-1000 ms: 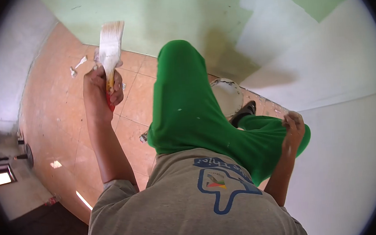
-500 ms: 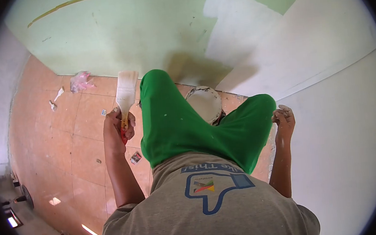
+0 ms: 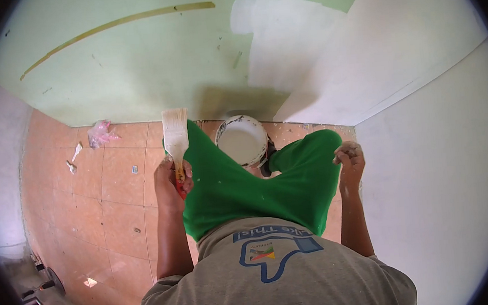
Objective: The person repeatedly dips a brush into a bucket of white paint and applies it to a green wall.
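Observation:
My left hand [image 3: 173, 181] grips a wide paintbrush [image 3: 176, 132] by its red and yellowish handle. The whitish bristles point up and away from me, beside my left knee. By my right knee, my right hand [image 3: 350, 155] is raised with its fingers curled in, and no object shows in it. Beyond my legs stands a bucket [image 3: 243, 142] of white paint, its rim smeared with paint and dark marks. Part of it is hidden by my green trousers [image 3: 259, 200].
Ahead rises a pale green wall [image 3: 152, 74] with a white painted patch [image 3: 281, 40] and a yellowish strip [image 3: 114, 28]. A white wall [image 3: 427, 155] stands at the right. On the tiled floor [image 3: 121, 191] lie a pink plastic bag [image 3: 102, 134] and small scraps.
The brush and my left hand have moved right, in front of my left knee. My right hand's fingers have curled in more. The whole view has shifted, showing more of the bucket.

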{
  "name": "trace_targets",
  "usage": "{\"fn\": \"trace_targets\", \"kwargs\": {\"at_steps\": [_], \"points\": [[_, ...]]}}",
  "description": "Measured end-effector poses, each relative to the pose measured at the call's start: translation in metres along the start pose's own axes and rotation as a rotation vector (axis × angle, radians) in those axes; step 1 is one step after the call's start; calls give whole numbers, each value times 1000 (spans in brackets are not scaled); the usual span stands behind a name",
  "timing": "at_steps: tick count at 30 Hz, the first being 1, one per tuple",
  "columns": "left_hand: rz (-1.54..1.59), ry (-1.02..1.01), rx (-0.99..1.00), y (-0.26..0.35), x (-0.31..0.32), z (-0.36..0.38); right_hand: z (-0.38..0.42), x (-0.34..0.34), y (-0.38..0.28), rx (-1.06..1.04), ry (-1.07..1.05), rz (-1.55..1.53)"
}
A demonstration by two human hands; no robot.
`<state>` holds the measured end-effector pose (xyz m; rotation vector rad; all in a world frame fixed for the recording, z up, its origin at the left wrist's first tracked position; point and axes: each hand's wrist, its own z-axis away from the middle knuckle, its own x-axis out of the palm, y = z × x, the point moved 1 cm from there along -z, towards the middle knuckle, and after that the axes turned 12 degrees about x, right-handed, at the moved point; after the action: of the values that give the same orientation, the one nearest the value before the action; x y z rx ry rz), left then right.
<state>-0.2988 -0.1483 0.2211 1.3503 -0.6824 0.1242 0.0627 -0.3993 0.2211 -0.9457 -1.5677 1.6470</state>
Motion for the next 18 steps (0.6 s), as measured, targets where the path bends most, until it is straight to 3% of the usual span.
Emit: {"fn": "trace_targets", "kwargs": {"at_steps": [4,10,18], "points": [[-42,16,-20,14,43,2,5,27,-17,8,-140,60],[-41,-90,-20,-8,108,15,13,102,-40,46,-660,172],[158,-88,-14,-19,149,12,-11,138,-70,49,-877,286]]}}
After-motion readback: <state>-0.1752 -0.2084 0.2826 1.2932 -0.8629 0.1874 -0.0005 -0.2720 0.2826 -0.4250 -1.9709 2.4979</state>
